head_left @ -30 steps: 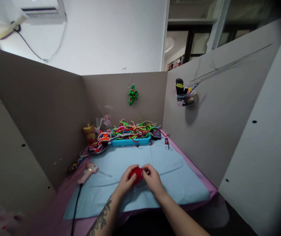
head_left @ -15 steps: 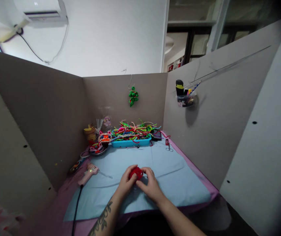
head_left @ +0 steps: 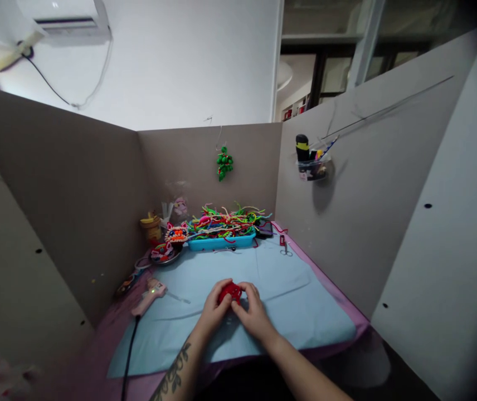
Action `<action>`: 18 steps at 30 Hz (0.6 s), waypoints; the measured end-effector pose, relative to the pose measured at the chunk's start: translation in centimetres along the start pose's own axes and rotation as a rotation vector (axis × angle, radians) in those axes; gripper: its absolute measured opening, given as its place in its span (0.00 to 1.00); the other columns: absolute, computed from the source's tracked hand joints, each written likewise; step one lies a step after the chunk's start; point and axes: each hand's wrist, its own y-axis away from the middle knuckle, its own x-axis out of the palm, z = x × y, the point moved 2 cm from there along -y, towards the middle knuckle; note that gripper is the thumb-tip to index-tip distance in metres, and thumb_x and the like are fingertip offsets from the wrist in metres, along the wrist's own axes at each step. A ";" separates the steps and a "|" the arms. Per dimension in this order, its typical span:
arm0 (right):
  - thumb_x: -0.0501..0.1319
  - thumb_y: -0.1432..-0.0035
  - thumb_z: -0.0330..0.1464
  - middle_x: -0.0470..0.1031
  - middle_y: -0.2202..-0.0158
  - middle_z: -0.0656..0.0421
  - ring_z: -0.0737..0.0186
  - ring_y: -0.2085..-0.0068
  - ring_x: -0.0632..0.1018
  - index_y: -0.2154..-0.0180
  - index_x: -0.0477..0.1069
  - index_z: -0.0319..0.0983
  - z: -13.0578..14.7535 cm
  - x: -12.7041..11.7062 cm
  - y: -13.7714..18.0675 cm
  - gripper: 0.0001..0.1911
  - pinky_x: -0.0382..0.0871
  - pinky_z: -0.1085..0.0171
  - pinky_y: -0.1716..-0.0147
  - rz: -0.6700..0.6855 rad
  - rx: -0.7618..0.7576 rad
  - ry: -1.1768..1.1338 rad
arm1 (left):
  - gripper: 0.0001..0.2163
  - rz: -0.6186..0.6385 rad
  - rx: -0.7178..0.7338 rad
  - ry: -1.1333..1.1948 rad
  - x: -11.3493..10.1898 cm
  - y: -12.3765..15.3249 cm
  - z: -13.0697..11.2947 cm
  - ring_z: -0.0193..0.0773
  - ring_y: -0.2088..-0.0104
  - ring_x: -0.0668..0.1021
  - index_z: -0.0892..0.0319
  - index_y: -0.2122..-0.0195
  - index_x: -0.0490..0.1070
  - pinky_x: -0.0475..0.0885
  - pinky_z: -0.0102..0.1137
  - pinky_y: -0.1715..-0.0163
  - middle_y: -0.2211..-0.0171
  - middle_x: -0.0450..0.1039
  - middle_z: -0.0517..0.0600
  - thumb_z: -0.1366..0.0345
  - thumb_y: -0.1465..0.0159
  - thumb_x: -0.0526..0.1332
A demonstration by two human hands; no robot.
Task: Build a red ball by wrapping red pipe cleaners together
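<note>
A small round red piece (head_left: pixel 232 292), with a fuzzy, pipe-cleaner look and a few pale spots or gaps, is held between both hands above the blue cloth (head_left: pixel 280 317). My left hand (head_left: pixel 214 303) is closed on its left side, thumb on the near face and fingers behind. My right hand (head_left: pixel 253 312) grips the right side, thumb and forefinger at its edge. The fingers hide part of the piece. Left of my hands lies a pink glue gun (head_left: pixel 150 298) with a lit green light, its black cord running toward the table's front.
A blue tray (head_left: pixel 222 243) heaped with coloured pipe cleaners stands at the back. Beside it are a metal bowl (head_left: pixel 171 258) of crafted pieces and a yellow cup (head_left: pixel 151 228). Scissors (head_left: pixel 286 252) lie back right. Partition walls (head_left: pixel 209 139) enclose the table; a green ornament (head_left: pixel 224 164) hangs there.
My right thumb has shifted to the near face of the red piece, close to my left thumb. The piece has turned slightly in my hands. The camera view has moved a little.
</note>
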 end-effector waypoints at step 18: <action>0.64 0.48 0.36 0.68 0.70 0.59 0.59 0.64 0.71 0.75 0.72 0.40 0.8 -0.2 -0.1 0.07 0.66 0.62 0.61 -0.069 0.179 -0.172 | 0.17 -0.072 0.057 -0.126 0.2 -0.1 0.8 0.47 0.48 0.72 0.59 0.49 0.69 0.64 0.44 0.45 0.49 0.71 0.58 0.59 0.38 0.58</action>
